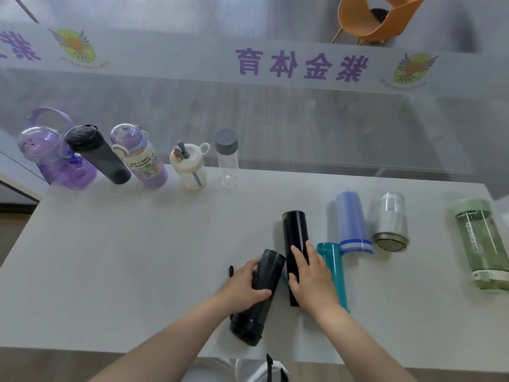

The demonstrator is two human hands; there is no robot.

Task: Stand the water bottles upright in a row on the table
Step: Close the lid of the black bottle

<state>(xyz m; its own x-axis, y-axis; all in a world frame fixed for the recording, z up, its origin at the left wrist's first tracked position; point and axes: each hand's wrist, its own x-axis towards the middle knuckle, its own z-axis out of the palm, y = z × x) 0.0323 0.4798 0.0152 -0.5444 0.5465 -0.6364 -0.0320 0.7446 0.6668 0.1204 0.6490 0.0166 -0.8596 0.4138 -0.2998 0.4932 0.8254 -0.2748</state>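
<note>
Counter [137, 257] carries five upright bottles [187, 166] far beyond fingers. Left hand [242, 288] fingers wrap lying smoky bottle [259, 296]. Right hand [311, 279] lies flat, fingers loose, on lying black flask [295, 238]; teal bottle [334, 271] beside it.

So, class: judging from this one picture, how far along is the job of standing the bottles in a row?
About half done. Five stand in a row at the table's far edge, from the purple bottle to the clear bottle. In hand: the left hand grips the smoky dark bottle; the right hand rests on the black flask. Still lying down: the teal bottle, blue bottle, grey bottle and green bottle.
</note>
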